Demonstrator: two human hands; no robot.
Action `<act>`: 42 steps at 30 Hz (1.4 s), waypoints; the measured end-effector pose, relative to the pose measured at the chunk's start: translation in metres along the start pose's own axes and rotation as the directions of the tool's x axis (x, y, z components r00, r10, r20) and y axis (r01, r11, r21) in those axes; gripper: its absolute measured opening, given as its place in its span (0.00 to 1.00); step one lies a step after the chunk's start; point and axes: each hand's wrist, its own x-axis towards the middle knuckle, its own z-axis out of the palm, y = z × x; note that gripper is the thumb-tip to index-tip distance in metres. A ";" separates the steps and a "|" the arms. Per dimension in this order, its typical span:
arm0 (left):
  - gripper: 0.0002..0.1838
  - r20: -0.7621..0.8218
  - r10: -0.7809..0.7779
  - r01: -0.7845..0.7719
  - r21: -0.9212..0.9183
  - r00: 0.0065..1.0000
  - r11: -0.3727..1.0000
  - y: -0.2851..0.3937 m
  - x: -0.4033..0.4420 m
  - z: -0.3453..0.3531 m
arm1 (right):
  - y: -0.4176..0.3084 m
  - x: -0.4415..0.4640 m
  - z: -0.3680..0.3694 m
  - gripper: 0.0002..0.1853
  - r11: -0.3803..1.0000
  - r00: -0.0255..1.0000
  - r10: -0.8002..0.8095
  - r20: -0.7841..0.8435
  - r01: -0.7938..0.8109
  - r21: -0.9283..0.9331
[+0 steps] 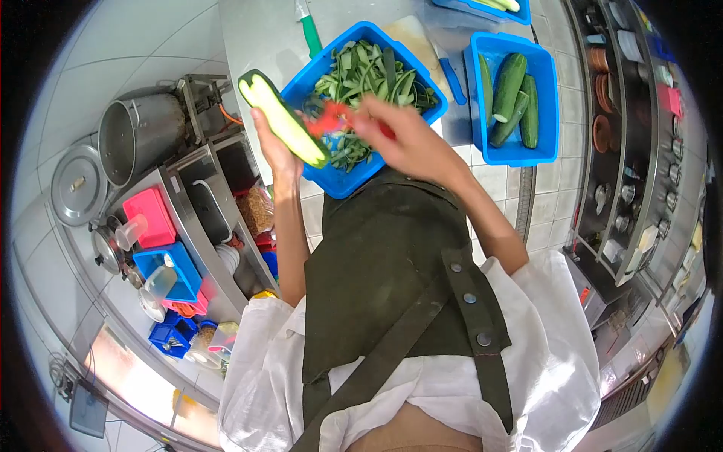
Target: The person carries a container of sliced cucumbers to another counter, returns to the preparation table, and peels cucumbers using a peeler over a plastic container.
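My left hand (276, 148) is wrapped around a large zucchini (280, 117), held tilted over the left side of a blue tub (339, 181). A broad pale stripe shows along it where the skin is off; dark green peel remains at its edges. My right hand (401, 137) is closed on a red peeler (331, 119), smeared by motion, close to the zucchini's right side. I cannot tell whether its blade touches the zucchini. Green peelings (369, 75) are heaped in the tub below.
A second blue tub (553, 113) at right holds several unpeeled zucchini (512, 87). Another blue tub (482, 9) with pale pieces stands behind it. A green-handled knife (309, 34), a blue handle (453, 81) and a cutting board (413, 36) lie on the metal table (256, 38).
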 end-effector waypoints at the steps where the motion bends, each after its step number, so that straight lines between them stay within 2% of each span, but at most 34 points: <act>1: 0.33 0.053 -0.016 0.012 0.069 0.998 0.998 -0.001 -0.007 0.004 | -0.006 0.018 0.003 0.07 1.000 0.993 0.015 -0.113 -0.013 0.016; 4: 0.29 0.128 -0.017 -0.003 0.161 0.992 0.987 -0.001 -0.015 0.020 | 0.003 0.053 0.028 0.07 0.995 0.990 -0.029 -0.140 0.043 0.093; 5: 0.29 -0.008 0.077 -0.075 0.158 0.997 0.985 -0.002 -0.009 0.024 | 0.008 0.046 0.028 0.07 0.995 0.989 -0.030 -0.142 0.044 0.092; 6: 0.29 -0.149 0.170 -0.145 0.168 0.974 0.975 -0.002 -0.006 0.024 | 0.015 0.030 0.026 0.07 0.997 0.997 -0.071 -0.007 0.072 0.030; 7: 0.29 -0.092 0.116 -0.090 0.247 0.989 0.965 0.004 0.001 0.003 | 0.020 0.016 0.021 0.07 0.993 0.985 -0.110 0.132 0.115 -0.031; 8: 0.29 -0.044 0.148 -0.124 0.351 0.988 0.928 0.007 0.012 -0.013 | 0.023 -0.002 0.016 0.06 0.981 0.960 -0.061 0.274 0.108 -0.160; 9: 0.30 -0.095 0.163 -0.127 0.303 0.982 0.944 0.010 0.017 -0.008 | 0.024 -0.018 0.011 0.06 0.952 0.915 0.012 0.403 0.113 -0.285; 10: 0.30 -0.150 0.168 -0.125 0.259 0.974 0.958 0.013 0.017 -0.006 | 0.019 -0.023 0.010 0.06 0.954 0.912 0.018 0.410 0.108 -0.281; 11: 0.30 -0.160 0.165 -0.120 0.260 0.973 0.958 0.013 0.013 -0.009 | 0.010 -0.024 0.005 0.06 0.982 0.935 0.015 0.353 0.052 -0.181; 12: 0.31 -0.118 0.076 -0.058 0.146 0.990 0.988 0.013 0.013 -0.008 | 0.004 -0.019 -0.001 0.06 0.996 0.956 0.013 0.295 0.012 -0.083; 13: 0.32 -0.062 -0.009 0.011 0.038 0.998 0.999 0.012 0.013 -0.008 | 0.004 -0.008 -0.005 0.06 0.995 0.977 -0.072 0.201 0.085 -0.058; 14: 0.33 -0.017 -0.044 0.045 0.056 0.999 0.997 0.009 0.010 -0.010 | 0.000 0.007 -0.003 0.06 0.996 0.977 -0.067 0.201 0.079 -0.051; 16: 0.32 0.066 -0.027 0.020 0.100 0.997 0.995 0.000 -0.001 -0.003 | -0.007 0.044 0.005 0.07 0.999 0.991 -0.024 -0.130 0.028 0.030; 18: 0.32 0.114 -0.033 0.013 0.172 0.993 0.985 -0.003 -0.007 0.007 | 0.003 0.057 0.022 0.07 0.997 0.990 -0.046 -0.131 0.053 0.048; 20: 0.31 -0.031 0.048 -0.044 0.115 0.998 0.992 -0.003 -0.001 0.015 | 0.015 0.048 0.030 0.08 0.994 0.989 -0.076 -0.127 0.085 0.069; 21: 0.32 -0.159 0.150 -0.125 0.157 0.976 0.980 0.001 0.003 0.022 | 0.021 0.028 0.025 0.08 0.997 0.997 -0.071 0.027 0.072 -0.027; 22: 0.32 -0.158 0.158 -0.134 0.154 0.975 0.979 0.005 0.010 0.018 | 0.025 0.010 0.018 0.08 0.989 0.983 -0.053 0.178 0.076 -0.127; 24: 0.33 -0.018 0.039 -0.036 0.160 0.999 0.986 0.014 0.023 -0.003 | 0.029 -0.024 0.006 0.07 0.964 0.933 -0.004 0.359 0.099 -0.246; 25: 0.34 0.008 0.031 -0.032 0.147 0.999 0.989 0.014 0.029 -0.005 | 0.026 -0.026 0.001 0.07 0.965 0.930 -0.003 0.367 0.099 -0.242; 26: 0.34 0.001 0.036 -0.036 0.146 0.999 0.989 0.013 0.028 -0.008 | 0.022 -0.024 -0.005 0.07 0.983 0.953 0.019 0.302 0.038 -0.182; 27: 0.34 0.065 0.014 -0.017 0.050 0.998 0.999 0.010 0.028 -0.009 | 0.018 -0.018 -0.012 0.07 0.993 0.972 0.040 0.232 -0.013 -0.119; 28: 0.34 0.134 -0.012 0.018 -0.039 0.991 0.999 0.007 0.024 -0.007 | 0.009 -0.004 -0.013 0.07 0.998 0.996 0.007 0.093 -0.001 -0.063; 29: 0.34 0.057 -0.031 0.027 0.076 0.998 0.997 0.008 0.013 0.006 | 0.003 0.012 -0.009 0.07 1.000 0.999 -0.006 -0.052 0.005 -0.005; 31: 0.32 0.140 -0.071 0.040 0.218 0.988 0.975 -0.002 0.003 0.005 | 0.007 0.049 0.007 0.08 0.996 0.977 -0.019 -0.212 0.036 0.076; 32: 0.32 0.159 -0.112 0.065 0.278 0.981 0.958 0.002 -0.002 0.014 | 0.008 0.054 0.015 0.08 0.996 0.976 -0.019 -0.217 0.036 0.075; 33: 0.33 0.080 -0.010 -0.006 0.194 0.997 0.981 -0.001 -0.009 0.029 | 0.011 0.057 0.023 0.08 0.996 0.982 -0.051 -0.184 0.064 0.065; 34: 0.33 0.084 -0.012 -0.004 0.195 0.996 0.981 -0.002 -0.007 0.025 | 0.016 0.056 0.029 0.09 0.995 0.986 -0.079 -0.147 0.088 0.055; 35: 0.33 0.009 0.042 -0.043 0.218 0.999 0.975 -0.004 0.001 0.016 | 0.022 0.044 0.024 0.08 0.994 0.995 -0.100 0.001 0.100 -0.033; 36: 0.34 -0.065 0.100 -0.082 0.242 0.993 0.967 -0.005 0.011 0.006 | 0.029 0.024 0.024 0.08 0.993 0.988 -0.121 0.092 0.119 0.027; 37: 0.34 -0.022 0.093 -0.081 0.321 0.995 0.944 0.001 0.021 -0.010 | 0.039 0.004 0.018 0.07 0.997 0.959 0.004 0.284 0.019 -0.077; 38: 0.34 -0.069 0.104 -0.079 0.299 0.992 0.951 0.004 0.026 -0.012 | 0.036 -0.012 0.012 0.07 0.997 0.957 0.010 0.289 0.013 -0.078; 40: 0.34 -0.094 0.089 -0.067 0.217 0.992 0.974 0.013 0.021 -0.003 | 0.028 -0.028 0.002 0.07 0.996 0.913 0.006 0.407 0.031 -0.084; 41: 0.34 -0.101 0.091 -0.067 0.219 0.991 0.973 0.011 0.016 -0.003 | 0.019 -0.022 0.000 0.08 0.999 0.954 0.033 0.298 -0.021 -0.043; 42: 0.33 -0.045 0.048 -0.044 0.091 0.998 0.995 0.008 0.014 -0.001 | 0.007 -0.010 -0.004 0.08 0.998 0.982 0.064 0.178 -0.064 -0.001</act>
